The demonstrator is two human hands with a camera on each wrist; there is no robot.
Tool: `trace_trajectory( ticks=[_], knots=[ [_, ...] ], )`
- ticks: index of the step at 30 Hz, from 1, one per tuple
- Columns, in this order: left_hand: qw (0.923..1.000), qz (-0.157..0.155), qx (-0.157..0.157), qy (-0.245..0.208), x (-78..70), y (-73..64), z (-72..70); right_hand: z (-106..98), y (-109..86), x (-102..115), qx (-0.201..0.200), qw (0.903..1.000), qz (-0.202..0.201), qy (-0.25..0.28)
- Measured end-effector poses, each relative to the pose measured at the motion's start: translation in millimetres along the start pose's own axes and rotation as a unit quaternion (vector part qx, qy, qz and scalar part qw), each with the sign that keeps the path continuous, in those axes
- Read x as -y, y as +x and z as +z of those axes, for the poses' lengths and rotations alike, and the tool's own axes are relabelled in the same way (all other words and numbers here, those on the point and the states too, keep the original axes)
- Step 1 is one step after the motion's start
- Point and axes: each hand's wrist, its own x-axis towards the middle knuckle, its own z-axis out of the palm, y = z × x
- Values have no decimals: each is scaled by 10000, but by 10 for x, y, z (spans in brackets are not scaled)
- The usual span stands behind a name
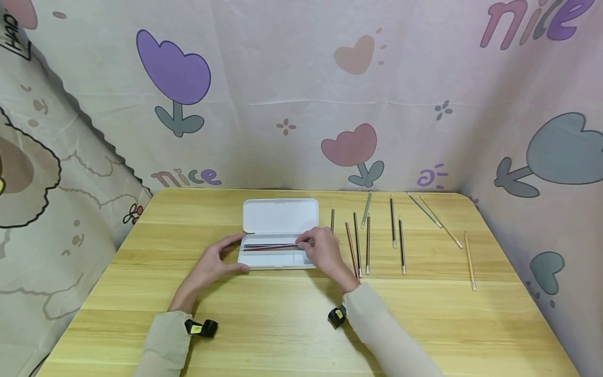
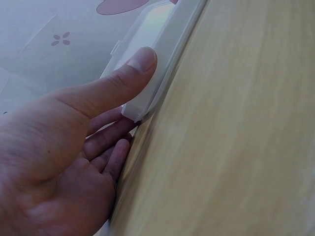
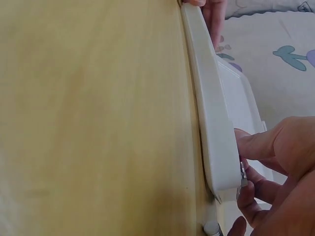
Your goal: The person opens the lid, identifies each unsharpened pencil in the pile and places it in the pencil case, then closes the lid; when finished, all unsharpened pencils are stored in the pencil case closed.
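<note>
An open white pencil case [image 1: 270,259] lies on the table, its lid [image 1: 280,215] folded back toward the wall. My left hand [image 1: 214,264] grips the case's left end; in the left wrist view the thumb [image 2: 133,69] presses on its front wall. Over the right part of the case, my right hand [image 1: 325,251] pinches the metal-banded end of a dark red pencil [image 1: 270,247], which lies along the long compartment. Dark pencils [image 1: 254,244] lie beside it there. The right wrist view shows the pinching fingers [image 3: 256,145] at the case's edge, partly hiding the pencil end.
Right of the case lie another red pencil [image 1: 350,246], several black pencils [image 1: 368,246], green pencils [image 1: 366,209] and yellow pencils [image 1: 470,262], spread at different angles. One pencil's white eraser end [image 3: 211,227] is close below the right hand. A patterned cloth [image 1: 282,78] hangs behind the table.
</note>
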Motion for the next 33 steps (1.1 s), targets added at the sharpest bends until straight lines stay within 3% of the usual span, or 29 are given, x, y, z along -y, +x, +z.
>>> trace_trajectory(
  ticks=[10, 17, 28, 33],
  knots=[
    [10000, 31, 16, -68, 21, -8, -6, 14, 13, 26, 146, 9998, 95, -129],
    [10000, 27, -4, -37, 19, -7, -2, -96, -30, -11, 123, 9987, 49, 490],
    [10000, 38, -3, -92, 17, -8, -5, -436, -214, -159, -423, 9925, 8, 1143],
    [9999, 61, 13, -82, -3, -11, -1, -589, -321, -304, -680, 9923, 16, 1034]
  ],
)
